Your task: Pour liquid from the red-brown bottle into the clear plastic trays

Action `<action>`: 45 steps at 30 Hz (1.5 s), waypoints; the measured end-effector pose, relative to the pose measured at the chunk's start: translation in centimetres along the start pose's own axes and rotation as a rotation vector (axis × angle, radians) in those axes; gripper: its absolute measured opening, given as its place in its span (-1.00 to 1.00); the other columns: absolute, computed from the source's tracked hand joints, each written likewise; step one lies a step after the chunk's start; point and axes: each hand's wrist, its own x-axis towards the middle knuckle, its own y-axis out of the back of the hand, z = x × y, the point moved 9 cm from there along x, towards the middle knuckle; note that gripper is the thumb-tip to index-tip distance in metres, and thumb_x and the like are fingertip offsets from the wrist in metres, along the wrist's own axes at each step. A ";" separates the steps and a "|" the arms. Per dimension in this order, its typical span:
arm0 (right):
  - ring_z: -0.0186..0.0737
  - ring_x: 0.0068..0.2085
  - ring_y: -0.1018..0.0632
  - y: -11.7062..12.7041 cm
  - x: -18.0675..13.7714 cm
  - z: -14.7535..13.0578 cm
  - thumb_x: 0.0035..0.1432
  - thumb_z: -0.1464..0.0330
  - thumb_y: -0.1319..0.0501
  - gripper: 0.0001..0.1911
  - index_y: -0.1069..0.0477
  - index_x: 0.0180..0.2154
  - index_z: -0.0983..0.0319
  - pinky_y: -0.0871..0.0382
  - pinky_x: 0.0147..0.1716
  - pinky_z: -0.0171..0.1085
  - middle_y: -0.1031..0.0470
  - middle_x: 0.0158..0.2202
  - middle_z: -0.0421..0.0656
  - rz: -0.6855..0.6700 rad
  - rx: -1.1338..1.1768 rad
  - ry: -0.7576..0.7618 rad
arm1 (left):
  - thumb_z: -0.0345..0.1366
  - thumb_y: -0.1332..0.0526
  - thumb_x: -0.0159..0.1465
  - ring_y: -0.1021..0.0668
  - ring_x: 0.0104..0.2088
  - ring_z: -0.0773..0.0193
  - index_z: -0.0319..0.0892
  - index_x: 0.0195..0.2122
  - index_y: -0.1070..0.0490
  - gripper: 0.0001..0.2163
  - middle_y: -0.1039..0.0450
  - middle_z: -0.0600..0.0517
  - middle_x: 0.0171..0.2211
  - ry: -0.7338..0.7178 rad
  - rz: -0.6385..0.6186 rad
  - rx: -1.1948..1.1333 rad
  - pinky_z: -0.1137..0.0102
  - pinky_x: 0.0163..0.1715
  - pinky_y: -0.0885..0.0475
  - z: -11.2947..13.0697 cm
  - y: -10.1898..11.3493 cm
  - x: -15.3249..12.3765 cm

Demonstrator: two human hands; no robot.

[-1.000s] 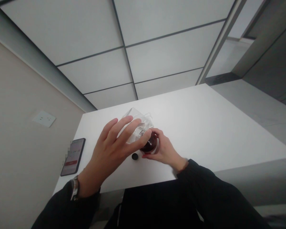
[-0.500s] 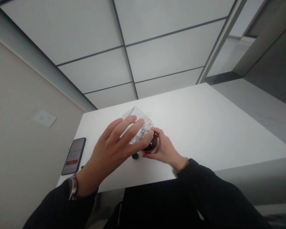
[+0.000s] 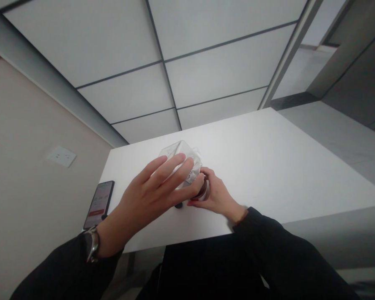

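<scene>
My left hand grips a clear empty bottle, tilted with its mouth down over a small glass of dark red liquid. My right hand wraps around that glass, which stands on the white table. A small black cap lies on the table just left of the glass, partly hidden by my left fingers.
A phone with a lit screen lies near the table's left edge, beside the beige wall with a socket plate. The table's near edge runs just in front of my wrists.
My left hand has tipped the clear bottle further up over the glass and covers more of it and the cap. My right hand has stayed on the glass.
</scene>
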 end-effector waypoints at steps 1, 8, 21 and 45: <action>0.13 0.05 -0.62 0.0 0.0 0.0 -0.15 0.10 -0.59 -0.08 -0.21 0.18 0.06 -0.54 0.02 0.15 -0.55 0.08 -0.02 0.000 -0.001 0.003 | -0.47 -0.24 0.41 -0.45 0.24 0.23 -0.04 0.18 -0.38 -0.64 -0.44 0.01 0.18 -0.002 -0.003 -0.004 0.29 0.38 -0.23 0.0 0.0 0.0; 0.14 0.07 -0.62 -0.1 0.1 0.1 -0.14 0.10 -0.58 -0.07 -0.21 0.19 0.07 -0.54 0.04 0.16 -0.54 0.10 0.00 -0.007 0.002 0.009 | -0.40 -0.25 0.43 -0.46 0.23 0.25 -0.01 0.19 -0.39 -0.67 -0.51 0.05 0.16 -0.046 -0.035 0.070 0.35 0.28 -0.35 0.1 0.2 0.4; 0.12 0.08 -0.62 0.2 0.0 -0.3 -0.13 0.14 -0.58 -0.09 -0.19 0.19 0.06 -0.52 0.06 0.14 -0.54 0.11 0.00 -0.003 -0.002 0.042 | -0.45 -0.10 0.48 -0.51 0.23 0.22 -0.10 0.24 -0.34 -0.67 -0.52 -0.02 0.18 -0.077 -0.081 0.060 0.35 0.20 -0.40 0.0 -0.2 0.5; 0.13 0.09 -0.61 0.1 0.2 -0.1 -0.16 0.10 -0.60 -0.07 -0.22 0.18 0.05 -0.52 0.07 0.14 -0.54 0.11 -0.01 -0.011 0.036 0.011 | -0.65 -0.16 0.32 -0.53 0.24 0.15 -0.10 0.11 -0.40 -0.59 -0.49 0.00 0.17 -0.087 -0.029 -0.017 0.22 0.27 -0.51 -0.2 0.2 0.7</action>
